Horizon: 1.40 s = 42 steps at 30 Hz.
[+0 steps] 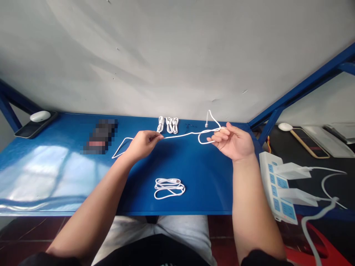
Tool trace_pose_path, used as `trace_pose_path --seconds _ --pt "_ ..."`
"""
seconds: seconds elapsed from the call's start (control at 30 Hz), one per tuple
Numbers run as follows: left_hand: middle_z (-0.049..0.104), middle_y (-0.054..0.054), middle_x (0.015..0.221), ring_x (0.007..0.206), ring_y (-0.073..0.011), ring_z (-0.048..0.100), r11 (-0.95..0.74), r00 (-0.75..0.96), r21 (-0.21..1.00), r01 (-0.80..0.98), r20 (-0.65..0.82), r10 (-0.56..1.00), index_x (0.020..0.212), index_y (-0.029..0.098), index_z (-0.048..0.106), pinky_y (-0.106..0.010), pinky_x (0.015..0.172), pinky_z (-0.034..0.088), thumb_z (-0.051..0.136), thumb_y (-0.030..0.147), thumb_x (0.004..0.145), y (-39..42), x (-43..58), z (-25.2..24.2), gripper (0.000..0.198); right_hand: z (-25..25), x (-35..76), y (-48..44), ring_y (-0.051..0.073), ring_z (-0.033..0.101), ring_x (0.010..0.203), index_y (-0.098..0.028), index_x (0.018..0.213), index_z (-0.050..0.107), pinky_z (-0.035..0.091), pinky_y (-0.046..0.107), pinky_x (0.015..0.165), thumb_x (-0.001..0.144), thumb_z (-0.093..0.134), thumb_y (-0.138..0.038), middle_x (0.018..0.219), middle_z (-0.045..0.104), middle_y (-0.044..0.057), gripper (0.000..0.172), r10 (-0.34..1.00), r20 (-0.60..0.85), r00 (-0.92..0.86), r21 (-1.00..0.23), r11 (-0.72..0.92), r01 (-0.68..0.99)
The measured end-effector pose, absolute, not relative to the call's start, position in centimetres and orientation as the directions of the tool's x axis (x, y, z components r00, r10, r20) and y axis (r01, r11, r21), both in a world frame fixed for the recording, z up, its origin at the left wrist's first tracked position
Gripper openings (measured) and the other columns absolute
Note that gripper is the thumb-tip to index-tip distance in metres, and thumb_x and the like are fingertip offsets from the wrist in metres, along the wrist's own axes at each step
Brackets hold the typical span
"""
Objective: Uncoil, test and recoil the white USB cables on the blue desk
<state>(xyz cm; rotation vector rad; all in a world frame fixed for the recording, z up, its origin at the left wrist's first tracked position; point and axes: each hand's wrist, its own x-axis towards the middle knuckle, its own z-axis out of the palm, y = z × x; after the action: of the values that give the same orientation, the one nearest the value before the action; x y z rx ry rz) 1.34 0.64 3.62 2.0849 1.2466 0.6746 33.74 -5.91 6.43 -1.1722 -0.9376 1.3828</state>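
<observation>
Pale grey wall (pixel 177 59) backs the blue worktop (pixel 205 192), light reflecting near its left edge. Above the middle, towards the far edge, a white cable (pixel 179 136) stretches between the left hand (pixel 145 143), which pinches it between thumb and fingers, and the right hand (pixel 235 142), whose partly curled fingers hold a loop. Three bundled cables (pixel 174 125) lie along the far edge, thin dark strips (pixel 190 128) beside them; a coiled cable (pixel 169 187) lies near the front edge.
</observation>
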Motion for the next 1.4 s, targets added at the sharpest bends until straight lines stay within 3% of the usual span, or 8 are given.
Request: trace_pose_path --seconds 0.13,0.23,0.43,0.63,0.77,1.0,1.2,1.4 --pt "0.074 -0.005 0.077 0.067 -0.0177 0.061 -0.356 0.365 0.708 0.609 0.149 0.919 0.092 0.016 0.078 -0.027 0.061 0.042 0.056 0.054 0.093 0.9 1.1 3.4 0.043 6.6 34.9 -5.9 0.009 0.014 0.047 -0.024 0.072 0.052 0.031 0.026 0.041 0.083 0.069 -0.049 0.06 0.024 -0.007 0.032 0.965 -0.261 0.006 -0.955 -0.257 -0.146" --pt "0.075 -0.006 0.079 0.069 -0.0181 0.062 -0.342 0.288 0.698 0.629 0.199 0.937 0.095 0.016 0.079 -0.028 0.063 0.043 0.059 0.051 0.092 1.2 0.9 3.5 0.041 6.6 35.7 -6.4 0.006 0.011 0.042 -0.021 0.076 0.061 0.013 0.024 0.037 0.078 0.076 -0.048 0.056 0.033 -0.008 0.031 0.936 -0.34 -0.086 -0.933 -0.347 -0.095" --pt "0.077 -0.006 0.089 0.074 -0.0172 0.064 -0.348 0.111 0.686 0.639 0.366 0.924 0.097 0.018 0.079 -0.026 0.069 0.046 0.06 0.044 0.093 1.2 0.5 4.6 0.033 7.0 36.1 -7.4 0.019 0.059 0.052 -0.019 0.057 0.063 0.045 0.031 0.055 0.075 0.079 -0.055 0.04 0.033 -0.004 0.043 0.926 -0.322 -0.197 -0.943 -0.333 -0.026" --pt "0.071 -0.003 0.074 0.066 -0.0141 0.059 -0.342 -0.003 0.69 0.637 0.447 0.895 0.093 0.017 0.078 -0.026 0.066 0.044 0.062 0.041 0.093 1.2 0.2 5.0 0.029 6.8 36.6 -7.3 0.004 0.03 0.038 -0.014 0.079 0.075 0.019 0.025 0.039 0.07 0.084 -0.042 0.051 0.048 -0.003 0.03 0.941 -0.325 -0.096 -0.944 -0.328 -0.017" --pt "0.069 -0.003 0.072 0.066 -0.0146 0.059 -0.295 -0.027 0.705 0.644 0.406 0.913 0.094 0.016 0.077 -0.026 0.063 0.043 0.06 0.042 0.093 1.6 -0.2 4.6 0.031 6.2 36.2 -6.9 0.01 0.046 0.049 -0.016 0.082 0.072 0.032 0.025 0.044 0.068 0.088 -0.033 0.055 0.054 -0.001 0.027 0.944 -0.326 -0.042 -0.945 -0.326 0.015" --pt "0.074 -0.008 0.101 0.088 -0.0219 0.069 -0.363 0.424 0.608 0.707 0.046 0.904 0.094 0.019 0.077 -0.032 0.078 0.053 0.062 0.033 0.087 1.6 -0.3 3.4 0.022 4.8 34.6 -5.7 0.011 0.053 0.056 -0.015 0.088 0.072 0.041 0.025 0.052 0.071 0.085 -0.033 0.062 0.059 -0.001 0.028 0.979 -0.17 0.116 -0.984 -0.175 0.03" --pt "0.064 -0.012 0.136 0.125 -0.0252 0.06 -0.605 0.509 0.637 0.477 0.361 0.781 0.133 0.018 0.064 -0.04 0.108 0.048 0.058 0.031 0.095 -1.3 4.9 4.9 0.04 4.3 32.2 -5.4 0.01 0.05 0.053 -0.015 0.088 0.072 0.038 0.023 0.048 0.074 0.083 -0.038 0.061 0.059 -0.001 0.029 0.98 -0.161 0.12 -0.976 -0.177 0.131" --pt "0.073 -0.011 0.121 0.108 -0.0236 0.069 -0.735 0.662 0.532 0.421 0.373 0.649 0.123 0.017 0.072 -0.035 0.092 0.054 0.054 0.027 0.1 -0.6 9.9 4.1 0.031 4.1 30.8 -5.4 0.009 0.05 0.051 -0.016 0.088 0.071 0.039 0.023 0.048 0.074 0.083 -0.043 0.061 0.06 -0.001 0.033 0.988 -0.128 0.089 -0.978 -0.14 0.155"
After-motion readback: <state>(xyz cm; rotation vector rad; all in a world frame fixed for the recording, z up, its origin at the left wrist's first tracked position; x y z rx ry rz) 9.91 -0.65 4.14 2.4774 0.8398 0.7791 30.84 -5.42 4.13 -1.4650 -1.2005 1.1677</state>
